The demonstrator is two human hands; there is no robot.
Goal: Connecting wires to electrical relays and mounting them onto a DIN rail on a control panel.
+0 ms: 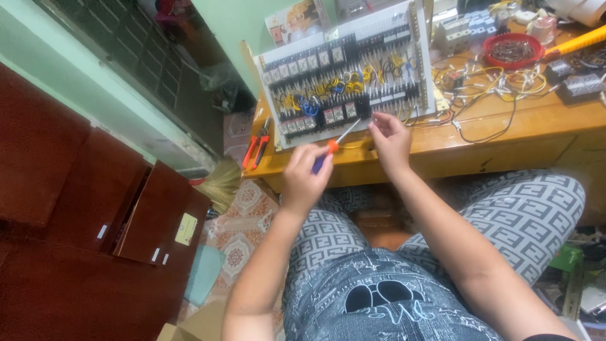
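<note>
Head view, left to right: red-handled pliers (255,151) lie at the edge of the wooden surface (505,136), within easy reach. The left hand (303,180) is clamped on a screwdriver (333,144), its shaft angled up so the tip meets the lower row of the white wiring panel (347,69), which leans upright facing the person. The right hand (389,136) pinches together at the panel's bottom edge, apparently steadying a wire. A red bowl (512,50) sits farther right.

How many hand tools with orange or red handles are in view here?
2. An orange-and-blue-handled screwdriver is held in the left hand, tip toward the white wiring panel. Red-handled pliers lie on the wooden table's edge, left of the panel. Others may be hidden among the clutter.
</note>
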